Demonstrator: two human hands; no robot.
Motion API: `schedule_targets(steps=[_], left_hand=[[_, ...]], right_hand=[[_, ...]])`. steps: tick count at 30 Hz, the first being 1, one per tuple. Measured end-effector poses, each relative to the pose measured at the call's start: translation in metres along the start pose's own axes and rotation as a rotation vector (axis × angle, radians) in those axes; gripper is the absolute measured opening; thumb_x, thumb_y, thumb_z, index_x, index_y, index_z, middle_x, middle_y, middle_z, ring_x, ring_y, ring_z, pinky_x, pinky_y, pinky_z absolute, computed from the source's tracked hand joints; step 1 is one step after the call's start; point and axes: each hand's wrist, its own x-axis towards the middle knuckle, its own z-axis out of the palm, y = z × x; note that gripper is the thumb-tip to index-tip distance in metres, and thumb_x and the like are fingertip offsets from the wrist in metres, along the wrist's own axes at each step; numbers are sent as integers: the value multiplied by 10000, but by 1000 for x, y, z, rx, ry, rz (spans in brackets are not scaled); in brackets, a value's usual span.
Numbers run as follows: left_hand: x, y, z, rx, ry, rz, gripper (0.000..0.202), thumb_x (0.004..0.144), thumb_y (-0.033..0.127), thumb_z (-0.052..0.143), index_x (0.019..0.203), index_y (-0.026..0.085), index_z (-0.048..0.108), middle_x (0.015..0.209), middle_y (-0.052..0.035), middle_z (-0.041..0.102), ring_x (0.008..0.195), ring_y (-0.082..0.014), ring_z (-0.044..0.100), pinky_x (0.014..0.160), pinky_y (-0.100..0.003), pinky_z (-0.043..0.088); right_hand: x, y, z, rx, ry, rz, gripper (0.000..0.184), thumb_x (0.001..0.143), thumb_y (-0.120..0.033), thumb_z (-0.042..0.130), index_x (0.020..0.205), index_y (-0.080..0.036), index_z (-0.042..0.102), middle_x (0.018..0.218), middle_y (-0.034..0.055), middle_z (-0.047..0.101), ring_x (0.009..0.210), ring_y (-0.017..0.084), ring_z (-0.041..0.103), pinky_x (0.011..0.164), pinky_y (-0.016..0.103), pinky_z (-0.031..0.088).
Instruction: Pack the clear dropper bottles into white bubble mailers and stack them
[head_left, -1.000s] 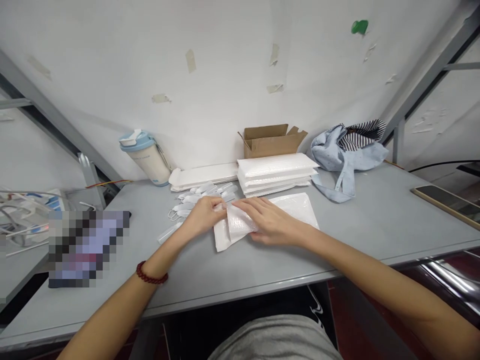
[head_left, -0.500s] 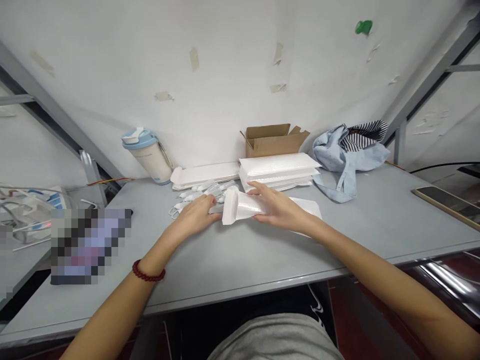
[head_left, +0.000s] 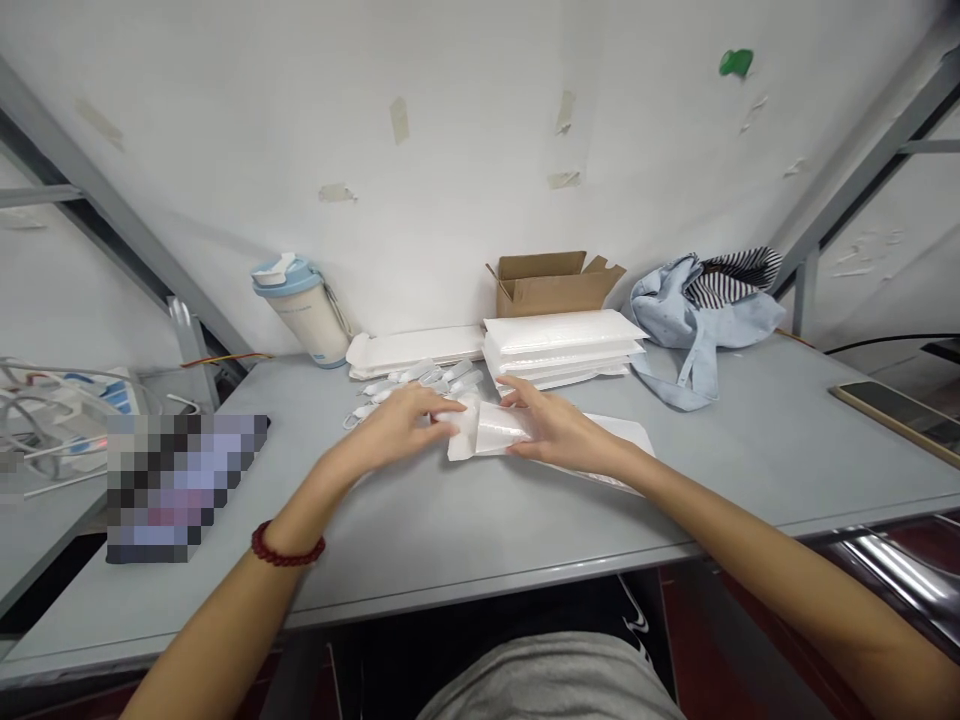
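My right hand [head_left: 562, 428] grips a white bubble mailer [head_left: 499, 428] from above, thumb on the near side and fingers on the far side. The mailer's mouth and folded-back flap [head_left: 463, 440] face left. At that mouth is my left hand [head_left: 401, 425], with thumb and forefinger closed around a small clear-and-white item, mostly hidden by the fingers and flap. Behind my left hand lies a pile of several small clear-and-white items [head_left: 424, 375], some with white loops.
A stack of white bubble mailers [head_left: 562, 345] stands in front of an open cardboard box [head_left: 551, 290]. Flat white mailers [head_left: 416, 348] lie left of it. Around the grey table [head_left: 487, 540] are a tumbler [head_left: 304, 315], a blue cloth bag [head_left: 686, 320] and a phone [head_left: 896, 420].
My left hand has moved right, bringing the small item to the mailer's mouth. The flap has tipped flatter, and my right hand keeps its grip. The view has shifted slightly.
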Motion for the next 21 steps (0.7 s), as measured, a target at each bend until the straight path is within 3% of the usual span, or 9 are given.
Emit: schedule_targets(steps=[3,6,10,15,21], left_hand=[[2,4,15,63,27,82,333,834,364,539,1116,247,671,875,-66,620,895,-236,487,802,-344,400],[3,6,18,-9,27,122,337,830,317,554,1145,235,641,993,-60,638,947,-227,487,839,-348,406],[5,3,12,-118,81,19,333,787,292,595,1108,225,652,971,-26,682,891,-194,541,786,-305,423],[5,-2,0,-145,140,-116,191,770,310,595,879,221,724,912,-13,711,819,-174,576,683,-263,402],[0,-8,-14,-114,216,-228,217,756,363,590,824,209,728,877,-8,720,672,-143,568,618,-245,405]], right_hand=[[0,-3,1,10,0,12,787,736,-219,639,1396,-250,211,1224,100,547,1097,252,540,885,404,442],[1,-2,1,24,19,1,779,729,-215,642,1390,-246,230,1209,101,554,1030,247,567,869,410,449],[2,0,2,33,38,-10,774,725,-209,642,1385,-251,240,1200,97,561,1002,244,575,862,411,452],[2,0,2,42,59,-17,755,722,-206,648,1369,-235,260,1188,93,565,1044,248,562,884,407,438],[2,-2,1,37,110,-12,712,721,-181,642,1342,-232,297,1168,89,582,998,239,580,858,386,446]])
